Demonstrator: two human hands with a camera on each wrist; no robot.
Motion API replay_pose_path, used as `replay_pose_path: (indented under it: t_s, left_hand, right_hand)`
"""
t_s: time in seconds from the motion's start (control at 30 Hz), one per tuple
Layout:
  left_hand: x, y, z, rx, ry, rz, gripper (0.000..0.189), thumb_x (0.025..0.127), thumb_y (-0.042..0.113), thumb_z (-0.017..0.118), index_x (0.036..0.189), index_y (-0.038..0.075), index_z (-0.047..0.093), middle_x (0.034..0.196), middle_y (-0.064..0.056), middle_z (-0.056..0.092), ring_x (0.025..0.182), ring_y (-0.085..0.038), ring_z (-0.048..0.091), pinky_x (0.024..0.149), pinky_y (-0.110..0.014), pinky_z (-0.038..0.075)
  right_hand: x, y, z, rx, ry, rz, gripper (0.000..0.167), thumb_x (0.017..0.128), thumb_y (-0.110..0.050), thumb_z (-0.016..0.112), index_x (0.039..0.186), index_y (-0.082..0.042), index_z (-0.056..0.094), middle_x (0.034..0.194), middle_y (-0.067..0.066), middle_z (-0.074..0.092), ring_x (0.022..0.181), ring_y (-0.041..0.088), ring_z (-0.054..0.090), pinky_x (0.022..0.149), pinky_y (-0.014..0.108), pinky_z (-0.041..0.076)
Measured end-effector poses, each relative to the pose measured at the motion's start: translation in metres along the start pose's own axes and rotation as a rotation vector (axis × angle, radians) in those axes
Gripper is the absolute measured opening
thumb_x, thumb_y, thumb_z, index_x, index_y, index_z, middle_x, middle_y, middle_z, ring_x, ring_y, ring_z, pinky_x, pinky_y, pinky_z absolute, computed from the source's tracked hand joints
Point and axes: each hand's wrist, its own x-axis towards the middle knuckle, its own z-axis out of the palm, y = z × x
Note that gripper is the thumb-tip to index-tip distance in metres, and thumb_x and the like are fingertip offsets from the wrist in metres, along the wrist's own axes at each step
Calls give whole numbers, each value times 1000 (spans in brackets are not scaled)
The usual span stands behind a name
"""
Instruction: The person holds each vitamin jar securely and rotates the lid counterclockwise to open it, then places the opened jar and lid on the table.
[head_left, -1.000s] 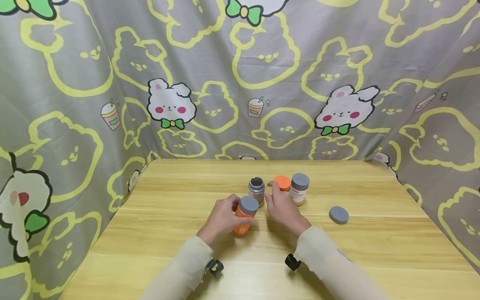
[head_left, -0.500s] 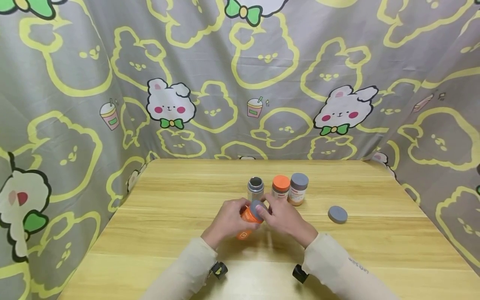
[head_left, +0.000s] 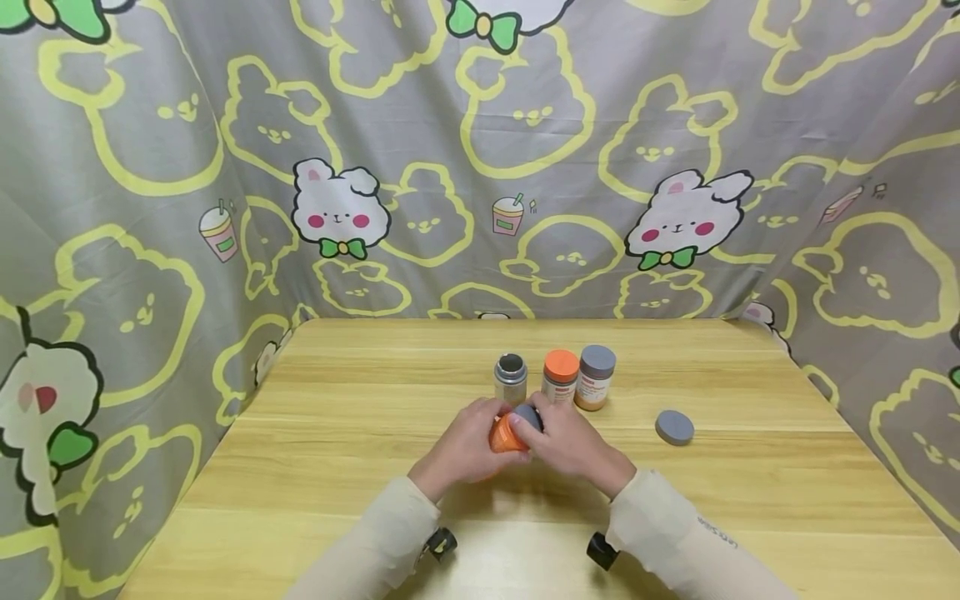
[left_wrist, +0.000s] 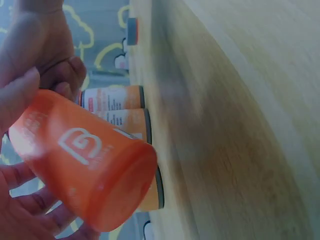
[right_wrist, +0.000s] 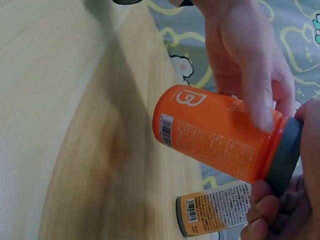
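My left hand (head_left: 467,448) grips an orange jar (head_left: 504,435) round its body, with white print and a barcode showing in the right wrist view. The jar is tilted above the table, its grey lid (head_left: 527,414) leaning right. My right hand (head_left: 573,443) holds that lid, fingers and thumb curled round its rim in the right wrist view. The lid (right_wrist: 284,155) sits on the jar's neck. Just behind the hands stands an uncapped jar (head_left: 511,382) with a silvery neck and a dark mouth.
Right of the uncapped jar stand an orange-lidded jar (head_left: 561,368) and a grey-lidded jar (head_left: 596,377), side by side. A loose grey lid (head_left: 674,427) lies flat farther right on the wooden table (head_left: 360,375). A patterned curtain (head_left: 420,125) hangs behind and at both sides.
My right hand has come from beside the orange-lidded jar to the held jar's grey lid and taken hold of it. The orange jar has gone from upright to tilted right.
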Motion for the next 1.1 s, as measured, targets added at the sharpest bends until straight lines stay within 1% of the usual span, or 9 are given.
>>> replay_pose_path:
  t_s: [0.07, 0.13, 0.23, 0.33, 0.4, 0.53, 0.67, 0.9, 1.1]
  left_hand:
    - [0, 0, 1, -7, -31, 23, 70, 72, 42, 85, 124, 8, 53, 107, -1, 57, 93, -13, 55, 81, -30, 49]
    - [1, 0, 3, -9, -56, 48, 76, 72, 41, 85, 130, 8, 49, 110, -1, 58, 95, -13, 57, 85, -32, 49]
    - [3, 0, 5, 2, -68, 56, 68, 74, 33, 85, 127, 8, 50, 101, 1, 60, 87, -10, 58, 78, -29, 50]
    - [4, 0, 4, 8, -77, 34, 55, 74, 24, 82, 117, 7, 52, 90, 3, 59, 75, -9, 56, 67, -25, 49]
    - [5, 1, 3, 1, -89, 27, 50, 73, 19, 80, 112, 7, 51, 85, 4, 56, 71, -9, 54, 63, -24, 47]
    - [6, 2, 2, -18, -113, 33, 46, 73, 15, 79, 108, 7, 50, 84, 4, 54, 69, -9, 53, 61, -24, 46]
    - [6, 2, 2, -20, -116, 44, 46, 72, 13, 79, 107, 6, 50, 83, 4, 55, 69, -9, 53, 61, -23, 46]
    - [7, 2, 2, -6, -122, 42, 48, 71, 14, 78, 110, 3, 51, 81, 4, 55, 66, -8, 53, 59, -22, 46]
    - [6, 4, -1, 3, -145, 14, 53, 70, 15, 79, 113, 1, 51, 80, 5, 55, 65, -7, 53, 59, -22, 46]
  right_hand:
    - [0, 0, -1, 20, -3, 0, 36, 98, -40, 52, 103, -5, 59, 74, -2, 54, 62, 10, 52, 55, 27, 45]
    - [0, -1, -2, 33, -9, -10, 36, 99, -40, 51, 102, -5, 59, 74, -2, 54, 62, 9, 52, 55, 27, 45]
    - [0, -1, -3, 52, -21, -20, 34, 99, -40, 51, 100, -7, 58, 73, -2, 54, 60, 9, 52, 53, 27, 45]
    - [-1, 0, -4, 80, -36, -26, 31, 98, -39, 54, 100, -8, 58, 73, -3, 55, 58, 9, 52, 52, 27, 45]
    - [-1, 1, -6, 97, -46, -40, 29, 97, -38, 57, 100, -9, 59, 73, -4, 56, 58, 9, 52, 52, 27, 45]
    - [-2, 3, -7, 106, -60, -80, 28, 96, -38, 58, 102, -10, 58, 73, -6, 56, 58, 8, 52, 52, 26, 45]
    - [-3, 6, -9, 100, -68, -116, 28, 96, -36, 58, 106, -11, 58, 75, -6, 56, 60, 7, 52, 54, 27, 45]
    - [-4, 8, -12, 118, -104, -145, 30, 97, -35, 56, 116, -12, 56, 85, -5, 58, 69, 9, 54, 61, 28, 47]
    - [-4, 7, -14, 130, -121, -177, 32, 97, -32, 57, 121, -11, 56, 95, -1, 60, 78, 13, 55, 68, 29, 47]
